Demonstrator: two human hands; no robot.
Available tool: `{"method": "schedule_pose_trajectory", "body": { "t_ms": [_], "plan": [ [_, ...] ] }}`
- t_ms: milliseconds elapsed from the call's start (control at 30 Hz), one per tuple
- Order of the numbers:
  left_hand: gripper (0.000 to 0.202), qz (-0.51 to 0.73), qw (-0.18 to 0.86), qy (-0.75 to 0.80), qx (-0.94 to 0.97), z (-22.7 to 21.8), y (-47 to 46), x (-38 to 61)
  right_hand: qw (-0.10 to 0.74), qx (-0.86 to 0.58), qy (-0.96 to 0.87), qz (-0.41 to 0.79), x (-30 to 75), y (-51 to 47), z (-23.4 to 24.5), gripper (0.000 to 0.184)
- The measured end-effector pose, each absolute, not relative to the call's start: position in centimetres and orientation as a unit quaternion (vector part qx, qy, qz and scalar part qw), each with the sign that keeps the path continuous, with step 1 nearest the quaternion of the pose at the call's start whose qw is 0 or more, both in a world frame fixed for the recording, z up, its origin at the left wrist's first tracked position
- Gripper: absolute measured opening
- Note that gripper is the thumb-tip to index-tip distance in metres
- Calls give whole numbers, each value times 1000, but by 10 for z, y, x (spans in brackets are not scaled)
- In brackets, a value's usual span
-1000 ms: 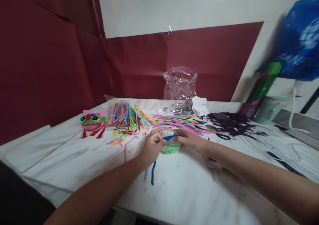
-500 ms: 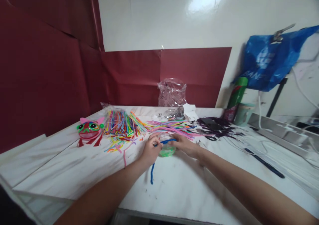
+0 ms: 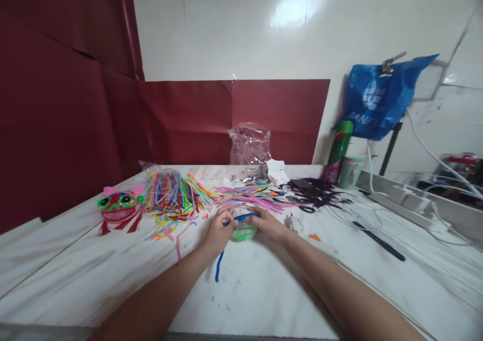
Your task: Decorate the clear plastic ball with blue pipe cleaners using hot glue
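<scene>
My left hand pinches a blue pipe cleaner whose loose end trails toward me on the white table. My right hand holds the other end of the blue pipe cleaner over a small green object between both hands. Both hands are closed around that spot. What the green object is, I cannot make out.
A pink and red pipe-cleaner animal face lies at left. A pile of coloured pipe cleaners and a clear plastic bag sit behind my hands. Dark purple strands, cables, a green can and a blue bag are at right.
The view has lifted and swung right, showing more wall and the right side of the table. My hands stay on the blue pipe cleaner and green object.
</scene>
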State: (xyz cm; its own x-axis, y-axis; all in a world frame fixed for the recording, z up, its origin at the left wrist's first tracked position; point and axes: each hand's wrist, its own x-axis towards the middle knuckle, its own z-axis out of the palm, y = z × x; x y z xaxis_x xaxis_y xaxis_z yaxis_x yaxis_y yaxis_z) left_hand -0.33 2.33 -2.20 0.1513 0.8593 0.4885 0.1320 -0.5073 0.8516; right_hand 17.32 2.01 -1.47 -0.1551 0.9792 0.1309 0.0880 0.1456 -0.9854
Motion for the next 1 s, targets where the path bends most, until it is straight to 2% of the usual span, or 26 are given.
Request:
{"method": "schedule_pose_trajectory", "body": {
  "t_ms": [567, 833, 1000],
  "plan": [
    [17, 523, 353, 354, 690, -21, 21, -3, 493, -422, -617, 446, 183, 31, -28, 47],
    [14, 534, 294, 365, 704, -26, 17, -2, 471, -379, -641, 473, 186, 27, -24, 61],
    [15, 526, 293, 369, 709, -26, 18, -4, 474, -377, -629, 487, 187, 25, -26, 72]
  ]
}}
